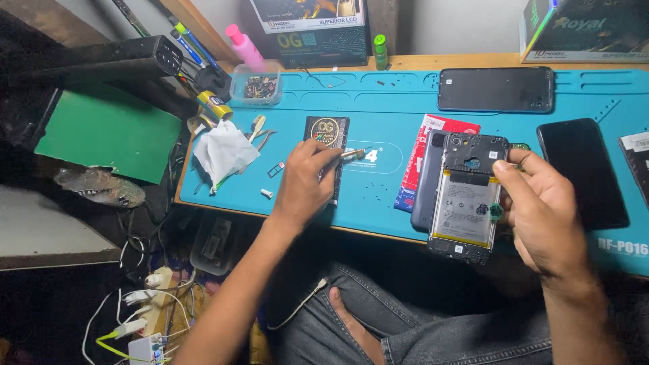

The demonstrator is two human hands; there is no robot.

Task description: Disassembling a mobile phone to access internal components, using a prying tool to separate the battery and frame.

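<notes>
Within the right hand's (541, 206) grip stood an opened phone (466, 203), back removed, battery and black frame exposed; left hand (304, 182) pinched tweezers (353, 154).

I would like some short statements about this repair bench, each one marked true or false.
1. The right hand holds an opened phone with its battery showing. True.
2. The left hand is empty. False: it holds a thin metal tool.
3. The work mat is red. False: it is teal blue.
4. A crumpled white tissue lies on the mat's left part. True.
5. The pink bottle lies beside the opened phone. False: it stands at the far left, by a small clear box.
</notes>
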